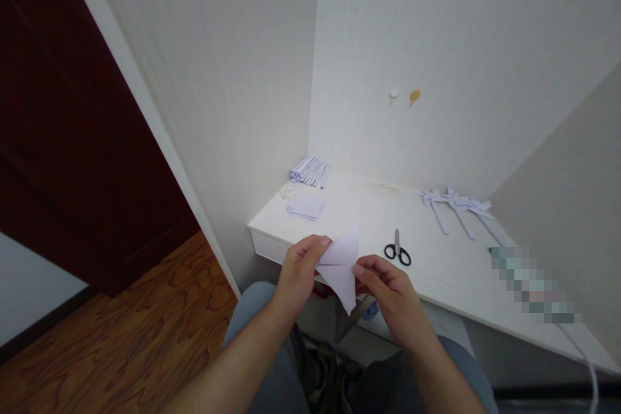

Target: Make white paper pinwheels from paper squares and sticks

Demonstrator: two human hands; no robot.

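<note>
Forearms and grey-trousered knees are filling the bottom of my feed. Just above them my left hand and right hand are holding a folded white paper, fingers pinched shut on its side corners, in the air just off the tabletop's front edge. Scissors are lying near that edge with bare surface around them, well apart from the paper pinwheels and square sheets. A pixelated patch is too blurred for me to read.
</note>
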